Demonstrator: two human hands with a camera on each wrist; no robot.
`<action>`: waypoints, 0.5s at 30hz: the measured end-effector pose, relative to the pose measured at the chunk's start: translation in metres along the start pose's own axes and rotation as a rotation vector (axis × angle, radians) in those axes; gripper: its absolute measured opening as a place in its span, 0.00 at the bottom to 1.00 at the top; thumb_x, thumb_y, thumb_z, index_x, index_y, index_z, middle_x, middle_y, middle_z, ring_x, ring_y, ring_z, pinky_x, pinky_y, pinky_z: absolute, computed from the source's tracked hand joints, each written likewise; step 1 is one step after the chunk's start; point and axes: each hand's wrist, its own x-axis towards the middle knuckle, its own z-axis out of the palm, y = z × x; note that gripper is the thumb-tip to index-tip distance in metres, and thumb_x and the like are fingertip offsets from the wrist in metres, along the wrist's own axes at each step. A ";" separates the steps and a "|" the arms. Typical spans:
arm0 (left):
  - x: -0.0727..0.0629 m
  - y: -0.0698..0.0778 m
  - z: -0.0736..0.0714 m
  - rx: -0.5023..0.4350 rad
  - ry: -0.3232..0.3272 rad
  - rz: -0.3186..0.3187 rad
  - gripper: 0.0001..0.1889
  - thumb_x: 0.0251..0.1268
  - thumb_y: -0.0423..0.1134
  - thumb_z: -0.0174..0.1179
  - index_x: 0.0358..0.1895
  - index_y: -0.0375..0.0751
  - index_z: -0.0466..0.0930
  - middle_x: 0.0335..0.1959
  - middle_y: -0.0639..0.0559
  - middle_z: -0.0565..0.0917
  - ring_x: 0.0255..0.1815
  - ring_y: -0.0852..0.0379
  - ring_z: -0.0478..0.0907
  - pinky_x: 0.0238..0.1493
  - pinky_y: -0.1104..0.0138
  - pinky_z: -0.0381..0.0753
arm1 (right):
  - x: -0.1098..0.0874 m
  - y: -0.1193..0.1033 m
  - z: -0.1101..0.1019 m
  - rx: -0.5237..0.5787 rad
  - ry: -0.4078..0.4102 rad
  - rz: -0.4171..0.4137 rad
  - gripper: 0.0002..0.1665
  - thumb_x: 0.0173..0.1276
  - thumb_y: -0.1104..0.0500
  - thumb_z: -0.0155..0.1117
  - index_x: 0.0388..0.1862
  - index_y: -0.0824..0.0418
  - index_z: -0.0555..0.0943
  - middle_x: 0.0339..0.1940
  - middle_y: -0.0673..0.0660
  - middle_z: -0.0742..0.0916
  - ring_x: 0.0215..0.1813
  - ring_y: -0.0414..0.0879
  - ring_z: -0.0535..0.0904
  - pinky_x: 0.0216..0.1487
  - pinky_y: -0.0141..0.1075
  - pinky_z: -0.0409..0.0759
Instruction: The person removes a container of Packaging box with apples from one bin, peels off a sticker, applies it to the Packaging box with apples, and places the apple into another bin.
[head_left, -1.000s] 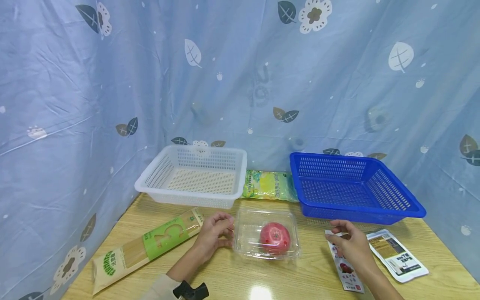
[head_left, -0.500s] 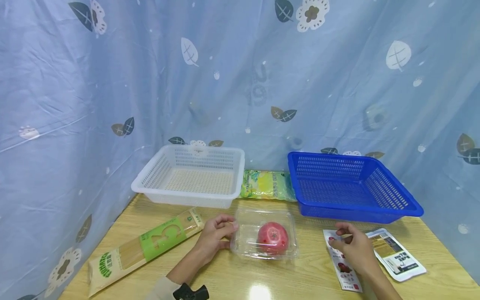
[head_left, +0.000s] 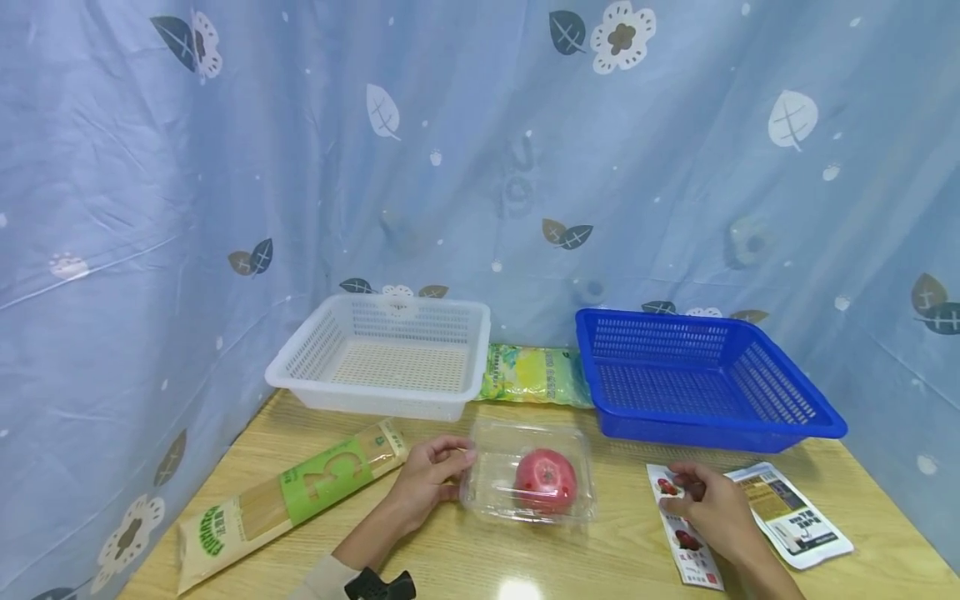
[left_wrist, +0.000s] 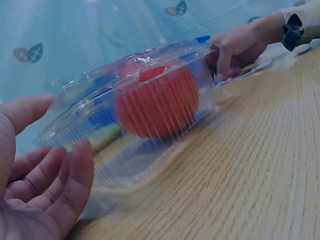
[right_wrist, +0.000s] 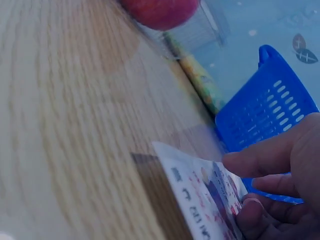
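Observation:
A clear plastic clamshell box lies on the wooden table with a round red fruit, perhaps a tomato or pomegranate, inside it. At the box's left side is my left hand. In the left wrist view its thumb is level with the rim and its loosely bent fingertips are close against the side wall. Over a slim white packet with red fruit pictures is my right hand. In the right wrist view its thumb and fingers are spread apart at the packet's edge, and contact is partly hidden.
A white basket and a blue basket stand at the back against a curtain. A yellow-green bag lies between them. A long noodle packet is at left, a white pouch at right.
My right hand has come down a little, closer to the slim packet. The left hand and box hold about the same places; the head view shifts slightly.

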 end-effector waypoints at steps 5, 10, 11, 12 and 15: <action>0.000 0.000 -0.002 -0.021 0.003 -0.004 0.21 0.68 0.36 0.66 0.58 0.26 0.74 0.34 0.55 0.81 0.32 0.61 0.78 0.32 0.68 0.85 | -0.001 0.001 0.001 -0.007 -0.006 -0.010 0.36 0.45 0.63 0.82 0.56 0.69 0.82 0.41 0.58 0.88 0.31 0.37 0.74 0.29 0.30 0.73; -0.001 0.000 -0.003 -0.012 -0.004 -0.007 0.23 0.68 0.37 0.67 0.59 0.25 0.73 0.33 0.55 0.80 0.31 0.62 0.79 0.30 0.70 0.84 | -0.002 0.001 0.001 -0.019 -0.012 -0.013 0.36 0.47 0.62 0.83 0.57 0.70 0.82 0.42 0.60 0.89 0.32 0.37 0.75 0.30 0.30 0.74; -0.001 0.000 -0.002 -0.008 -0.002 -0.006 0.23 0.68 0.37 0.67 0.59 0.25 0.73 0.32 0.56 0.80 0.31 0.62 0.78 0.30 0.70 0.84 | -0.002 0.001 0.001 -0.017 -0.016 -0.009 0.36 0.48 0.62 0.83 0.57 0.70 0.81 0.43 0.60 0.89 0.32 0.37 0.75 0.30 0.30 0.75; -0.001 0.000 -0.002 -0.004 0.000 -0.006 0.24 0.68 0.37 0.67 0.59 0.25 0.73 0.32 0.56 0.80 0.30 0.62 0.78 0.29 0.71 0.84 | -0.002 0.001 0.001 -0.011 -0.022 -0.004 0.36 0.48 0.62 0.82 0.58 0.70 0.81 0.43 0.59 0.89 0.32 0.38 0.75 0.29 0.30 0.75; -0.001 -0.001 -0.002 0.004 0.006 -0.002 0.24 0.68 0.37 0.66 0.60 0.24 0.73 0.32 0.56 0.81 0.30 0.62 0.78 0.28 0.71 0.83 | -0.001 0.000 -0.001 -0.008 -0.041 0.006 0.36 0.50 0.62 0.82 0.60 0.71 0.80 0.42 0.58 0.88 0.33 0.39 0.75 0.29 0.30 0.77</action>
